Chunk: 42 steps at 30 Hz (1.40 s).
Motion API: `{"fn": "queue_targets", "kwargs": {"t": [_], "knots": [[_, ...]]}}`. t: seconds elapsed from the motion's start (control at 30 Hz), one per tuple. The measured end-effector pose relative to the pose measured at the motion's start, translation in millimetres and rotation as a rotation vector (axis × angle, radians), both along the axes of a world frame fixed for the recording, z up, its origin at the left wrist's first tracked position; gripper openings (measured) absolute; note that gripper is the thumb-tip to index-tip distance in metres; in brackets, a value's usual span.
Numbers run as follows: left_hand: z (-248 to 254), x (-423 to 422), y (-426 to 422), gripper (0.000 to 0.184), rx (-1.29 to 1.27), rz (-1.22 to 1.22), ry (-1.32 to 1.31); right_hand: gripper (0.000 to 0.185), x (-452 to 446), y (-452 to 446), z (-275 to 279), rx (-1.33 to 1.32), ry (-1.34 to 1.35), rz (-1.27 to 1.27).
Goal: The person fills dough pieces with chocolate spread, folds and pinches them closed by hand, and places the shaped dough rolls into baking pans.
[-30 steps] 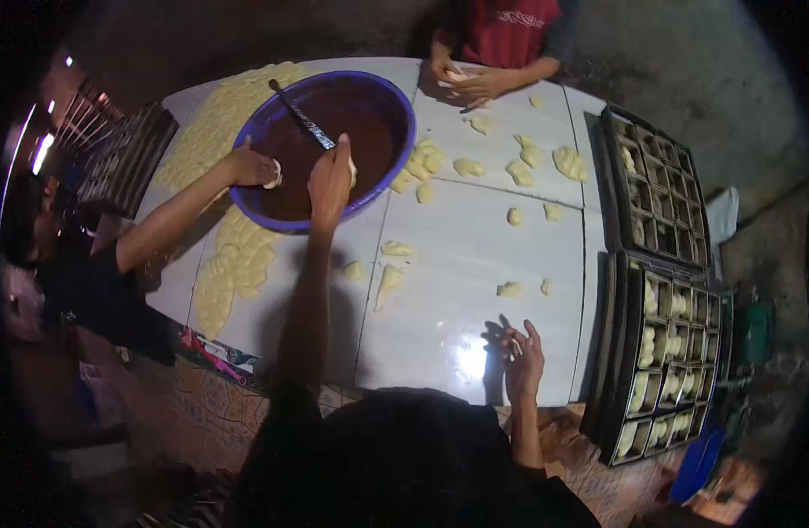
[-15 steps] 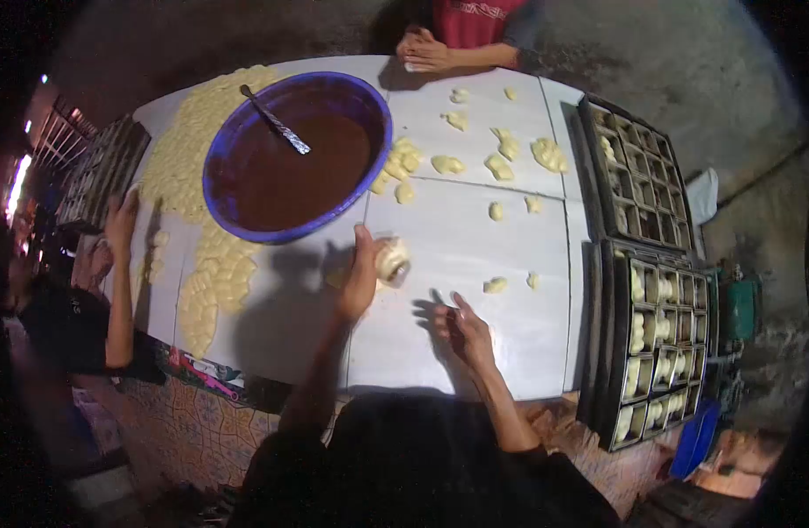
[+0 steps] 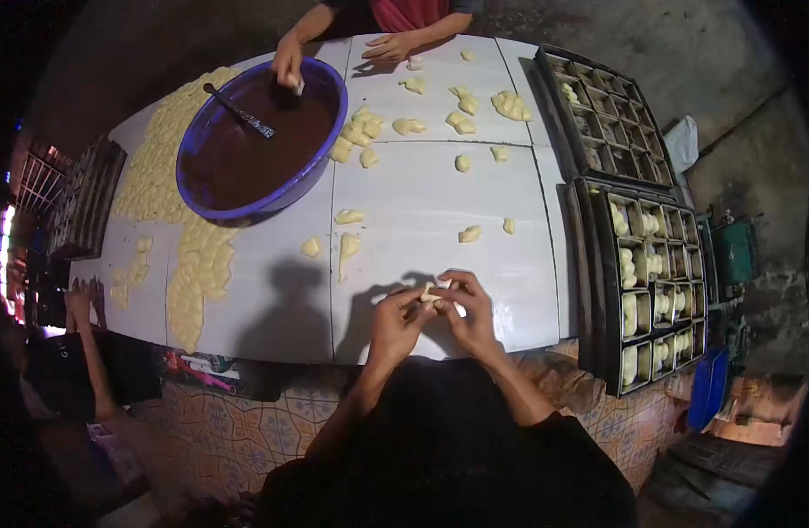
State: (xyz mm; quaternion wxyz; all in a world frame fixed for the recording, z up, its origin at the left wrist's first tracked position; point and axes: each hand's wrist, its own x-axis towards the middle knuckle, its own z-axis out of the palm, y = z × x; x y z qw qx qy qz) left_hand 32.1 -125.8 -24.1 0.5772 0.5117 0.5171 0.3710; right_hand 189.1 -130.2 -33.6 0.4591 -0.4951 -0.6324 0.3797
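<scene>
Has a purple-blue basin (image 3: 292, 192) at upper left, apparently set for shared reach; at lower centre, pinches a dough piece (image 3: 432, 295) between fingertips of left hand (image 3: 397, 326) and right hand (image 3: 470, 319), likely for two-sided control; has tins (image 3: 595, 290) stacked at right, perhaps saving room.

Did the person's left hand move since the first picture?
Yes. From over the purple bowl, the left hand has moved rightward and down in the view.
</scene>
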Motion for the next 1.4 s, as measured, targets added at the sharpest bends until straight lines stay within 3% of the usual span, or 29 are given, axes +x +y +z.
{"fn": "queue_targets", "kwargs": {"t": [0.03,0.1,0.17,0.27,0.3,0.37,0.4,0.43,0.47,0.5,0.53,0.6,0.63,0.67,0.73,0.8,0.87,0.93,0.97,1.07,1.1,1.13,1.23,1.27,1.33,1.4], "knots": [[-8.1,3.4,-3.6,0.02,-0.011,0.058,-0.114,0.024,2.8,1.7,-2.9,-0.047,0.147,-0.044],[-18.0,5.1,-7.3,0.021,-0.042,0.042,-0.202,0.023,5.1,4.0,-1.7,-0.085,0.367,-0.085],[-26.5,6.1,-9.9,0.022,-0.015,0.043,-0.256,0.021,1.5,-3.9,5.7,-0.049,0.204,0.02],[-36.0,1.1,-10.8,0.026,-0.289,0.033,-0.265,0.018,1.3,-14.4,-7.9,-0.204,0.078,0.045],[-37.9,9.6,-17.3,0.033,-0.235,0.194,-0.354,0.018,4.3,-15.5,-11.4,-0.276,0.044,0.035],[-47.9,5.9,-19.6,0.043,-0.007,0.128,-0.204,0.025,1.0,-18.6,-10.0,-0.406,0.137,0.002],[-51.7,4.1,-21.0,0.048,0.104,0.093,-0.128,0.029,-2.7,-17.4,-7.1,-0.329,0.062,-0.024],[-33.4,6.2,-18.6,0.05,0.052,0.121,-0.24,0.033,-5.6,-13.7,-2.7,-0.253,-0.014,-0.046],[-27.8,4.7,-17.2,0.056,0.076,0.113,-0.193,0.037,-6.6,-10.9,-0.6,-0.174,-0.092,-0.064],[-22.9,1.7,-15.8,0.055,0.086,0.075,-0.228,0.048,-0.1,-7.9,-42.0,-0.268,0.068,0.067],[-19.8,-1.1,-12.9,0.055,0.098,0.033,-0.261,0.048,10.1,1.1,-23.5,-0.795,0.281,0.355],[-41.8,-4.0,-12.4,0.051,0.124,0.1,-0.392,0.047,13.6,1.8,-31.3,-0.874,0.37,0.477],[-41.6,-4.0,-9.7,0.048,0.134,0.132,-0.458,0.047,11.3,3.9,-26.9,-0.636,0.27,0.406],[-40.6,-6.0,-4.3,0.038,0.261,0.178,-0.343,0.051,8.6,7.9,-40.1,-0.329,0.137,0.319],[-34.6,-5.5,5.0,0.03,0.247,0.26,-0.273,0.058,11.8,23.2,-45.3,-0.164,-0.126,0.153],[-48.6,-8.5,11.1,0.025,0.135,0.267,-0.253,0.067,12.4,38.3,-70.0,-0.314,0.038,0.131],[-54.1,-17.5,16.5,0.023,0.08,0.227,-0.286,0.067,14.0,39.9,-71.9,-0.23,0.282,0.107],[-56.4,-27.6,15.0,0.017,0.099,0.271,-0.23,0.061,35.2,57.4,-60.1,0.032,-0.183,-0.051],[-57.2,-31.4,16.3,0.016,0.105,0.277,-0.193,0.054,42.4,68.0,-52.3,0.165,-0.291,-0.178],[-62.1,-26.2,17.2,0.019,0.096,0.191,-0.194,0.042,52.8,97.2,-83.9,0.112,-0.593,-0.26],[-55.4,-23.2,18.4,0.022,0.079,0.12,-0.179,0.032,53.3,102.0,-88.4,0.065,-0.515,-0.168],[-43.8,-17.6,22.3,0.025,0.071,0.052,-0.168,0.026,48.5,102.1,-76.1,-0.145,-0.341,-0.091],[-45.2,-6.4,22.7,0.037,0.12,0.168,-0.152,0.034,17.4,76.4,-29.3,-0.254,0.086,0.025],[-34.5,-9.1,21.3,0.042,0.102,0.151,-0.108,0.038,9.6,64.1,-24.3,-0.105,-0.023,0.063],[-26.9,-10.5,20.7,0.039,0.188,0.156,-0.169,0.038,-5.6,42.7,11.0,-0.288,0.378,0.124],[-28.1,-5.8,15.1,0.033,0.172,0.214,-0.255,0.025,-16.8,29.9,10.3,-0.155,0.164,0.012]]}}
